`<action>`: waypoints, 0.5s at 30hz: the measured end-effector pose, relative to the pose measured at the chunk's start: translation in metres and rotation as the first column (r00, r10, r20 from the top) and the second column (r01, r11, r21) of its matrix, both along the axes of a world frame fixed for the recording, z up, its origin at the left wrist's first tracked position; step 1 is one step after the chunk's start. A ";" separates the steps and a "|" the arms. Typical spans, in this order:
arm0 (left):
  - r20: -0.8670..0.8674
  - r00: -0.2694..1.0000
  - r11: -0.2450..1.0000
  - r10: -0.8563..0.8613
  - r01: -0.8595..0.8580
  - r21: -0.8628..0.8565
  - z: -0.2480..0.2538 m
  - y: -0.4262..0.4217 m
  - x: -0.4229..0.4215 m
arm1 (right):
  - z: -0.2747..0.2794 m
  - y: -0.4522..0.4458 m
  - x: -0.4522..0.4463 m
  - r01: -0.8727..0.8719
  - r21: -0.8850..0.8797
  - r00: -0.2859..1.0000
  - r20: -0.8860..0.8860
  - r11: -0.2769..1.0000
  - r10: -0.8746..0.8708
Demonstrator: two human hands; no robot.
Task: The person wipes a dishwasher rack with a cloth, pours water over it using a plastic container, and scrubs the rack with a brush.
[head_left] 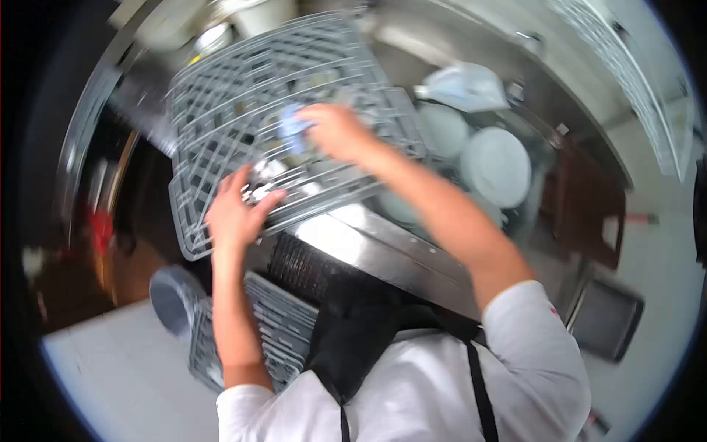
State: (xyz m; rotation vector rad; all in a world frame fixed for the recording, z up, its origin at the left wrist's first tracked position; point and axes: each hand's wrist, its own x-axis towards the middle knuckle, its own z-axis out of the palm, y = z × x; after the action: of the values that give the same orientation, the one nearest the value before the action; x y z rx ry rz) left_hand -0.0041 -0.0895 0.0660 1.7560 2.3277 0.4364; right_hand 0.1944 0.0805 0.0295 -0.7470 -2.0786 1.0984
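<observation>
A large grey plastic dish rack [193, 96] with a lattice base lies tilted in front of me. My right hand [337, 132] is closed on a light blue cloth [293, 127] above the rack's middle. My left hand [237, 210] rests at the rack's near left part, thumb and fingers spread apart. Beside its fingertips lie shiny metal pieces [269, 171], too blurred to name; whether the hand touches them I cannot tell. Glassy, pale shapes on the far side of the rack are also smeared by motion.
White plates [496, 168] sit in the sink area at right, with a clear plastic spray-type bottle [465, 87] behind them. A steel counter edge [383, 250] runs before me. Another grey rack [276, 324] and a grey bin [175, 300] stand low at left. A dark tray [608, 317] is at lower right.
</observation>
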 end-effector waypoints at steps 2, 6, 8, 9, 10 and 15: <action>0.023 1.000 1.000 -0.014 0.013 0.013 -0.008 0.003 -0.010 | 0.010 -0.021 -0.006 0.234 0.198 0.956 -0.222 0.952 -0.189; 0.020 0.992 0.990 -0.127 0.125 0.070 -0.027 0.001 -0.035 | 0.043 -0.071 0.071 0.676 0.012 0.712 -0.267 0.736 -0.650; 0.027 0.993 0.992 -0.113 0.111 0.050 -0.026 0.003 -0.038 | 0.037 -0.109 0.134 0.750 -0.277 0.556 -0.227 0.601 -0.799; 0.041 0.993 0.993 -0.109 0.107 0.049 -0.024 0.001 -0.039 | 0.020 -0.125 0.173 0.827 -0.281 0.439 -0.218 0.487 -0.871; 0.055 0.994 0.995 -0.090 0.087 0.050 -0.023 0.001 -0.044 | -0.016 -0.137 0.225 0.937 0.087 0.348 -0.332 0.339 -0.877; 0.021 0.992 0.990 -0.126 0.125 0.071 -0.015 -0.007 -0.054 | -0.048 -0.255 0.440 0.932 0.333 -0.152 0.003 -0.143 -0.988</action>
State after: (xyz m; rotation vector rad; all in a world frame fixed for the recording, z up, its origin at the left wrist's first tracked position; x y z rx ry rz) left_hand -0.0581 -0.0969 0.0514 1.9037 2.1941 0.5213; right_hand 0.6345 -0.1746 -0.0182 -1.9647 -0.9498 -0.2501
